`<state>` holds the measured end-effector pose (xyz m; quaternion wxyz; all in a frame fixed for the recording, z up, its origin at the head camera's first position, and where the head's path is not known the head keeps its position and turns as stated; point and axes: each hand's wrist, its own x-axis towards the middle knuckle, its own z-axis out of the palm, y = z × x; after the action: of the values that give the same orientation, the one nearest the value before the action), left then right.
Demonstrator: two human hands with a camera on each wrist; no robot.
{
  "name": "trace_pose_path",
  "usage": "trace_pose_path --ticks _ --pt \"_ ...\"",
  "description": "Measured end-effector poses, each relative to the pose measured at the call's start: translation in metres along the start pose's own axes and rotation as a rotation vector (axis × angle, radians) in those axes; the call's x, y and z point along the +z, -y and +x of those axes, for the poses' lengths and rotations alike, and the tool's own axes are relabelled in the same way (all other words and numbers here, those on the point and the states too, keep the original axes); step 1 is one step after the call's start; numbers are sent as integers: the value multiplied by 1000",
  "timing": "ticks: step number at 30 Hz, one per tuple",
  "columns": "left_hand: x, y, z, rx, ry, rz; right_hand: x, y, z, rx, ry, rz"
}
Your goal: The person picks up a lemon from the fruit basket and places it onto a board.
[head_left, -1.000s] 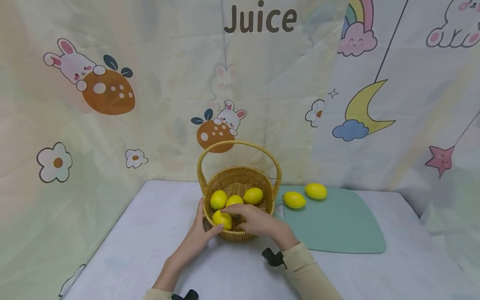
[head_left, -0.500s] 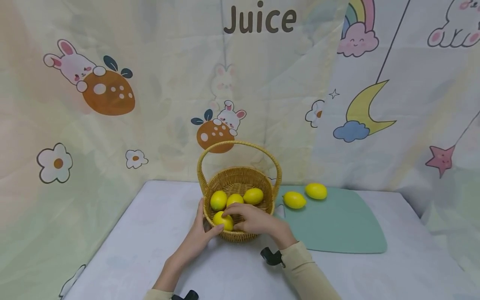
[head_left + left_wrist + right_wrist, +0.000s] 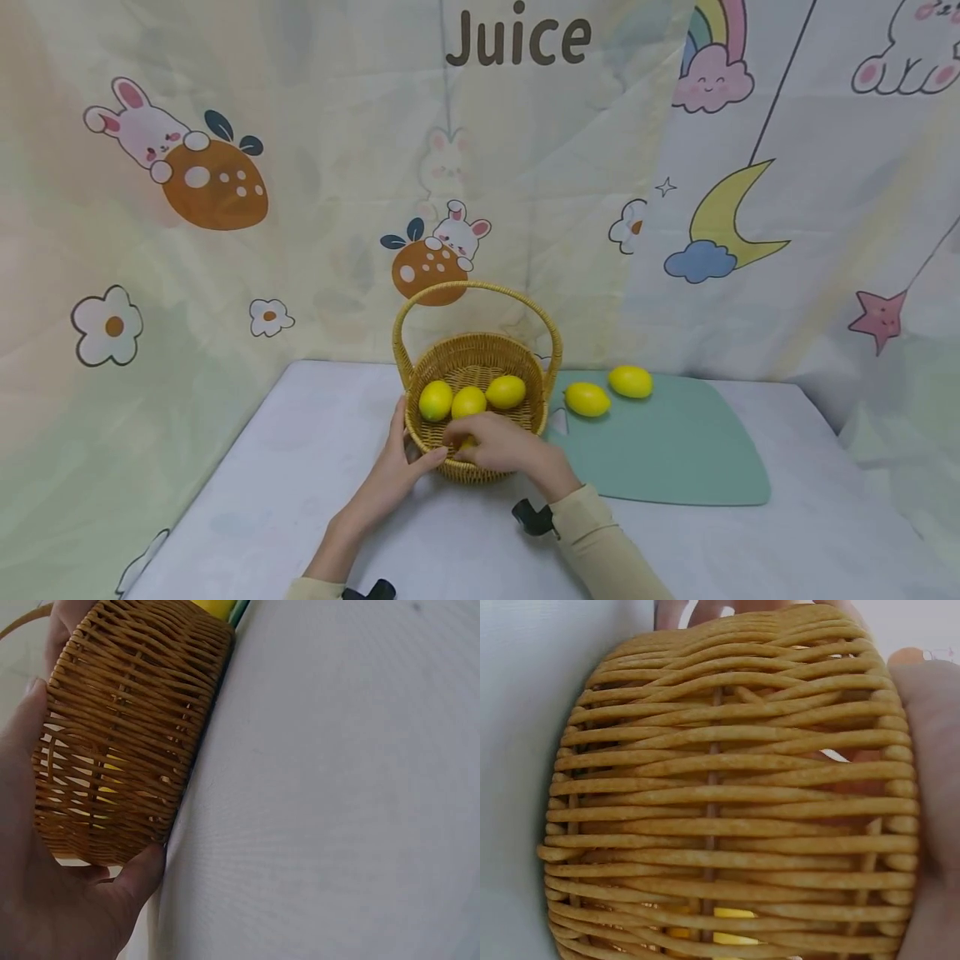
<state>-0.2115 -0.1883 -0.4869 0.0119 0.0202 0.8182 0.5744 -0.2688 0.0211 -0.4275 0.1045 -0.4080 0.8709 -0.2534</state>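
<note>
A wicker basket [image 3: 480, 354] with a tall handle stands on the table. Three lemons lie in a row inside, among them a middle lemon [image 3: 468, 402]. My left hand [image 3: 390, 471] grips the basket's left side, thumb over the front rim; in the left wrist view the hand [image 3: 67, 892] wraps the woven wall [image 3: 127, 712]. My right hand [image 3: 510, 446] reaches over the rim with curled fingers around another lemon [image 3: 467, 443], which they mostly cover. The basket wall [image 3: 727, 787] fills the right wrist view and hides those fingertips.
Right of the basket lies a green mat [image 3: 675, 450] on the white table [image 3: 247, 500]. Two lemons rest at the mat's back left, one lemon [image 3: 587, 400] nearer the basket and one lemon [image 3: 631, 382] farther right. A printed cloth [image 3: 337, 167] hangs behind.
The front lemon in the basket has shifted right, under my right hand's fingers, leaving the front-left spot. My right hand has moved slightly, while my left hand keeps its hold on the basket.
</note>
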Motion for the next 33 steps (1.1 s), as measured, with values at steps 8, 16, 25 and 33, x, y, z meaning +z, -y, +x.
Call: trace_pose_path --ticks 8,16,25,33 --pt "5 1 2 7 3 -7 -8 -4 -10 144 3 -38" --pt "7 2 2 10 3 -10 -17 -4 -19 196 -19 -94" --pt "4 0 0 14 -2 -18 -21 -5 -19 191 -108 -127" --pt "-1 0 0 12 0 -10 -26 -8 -25 151 -166 -96"
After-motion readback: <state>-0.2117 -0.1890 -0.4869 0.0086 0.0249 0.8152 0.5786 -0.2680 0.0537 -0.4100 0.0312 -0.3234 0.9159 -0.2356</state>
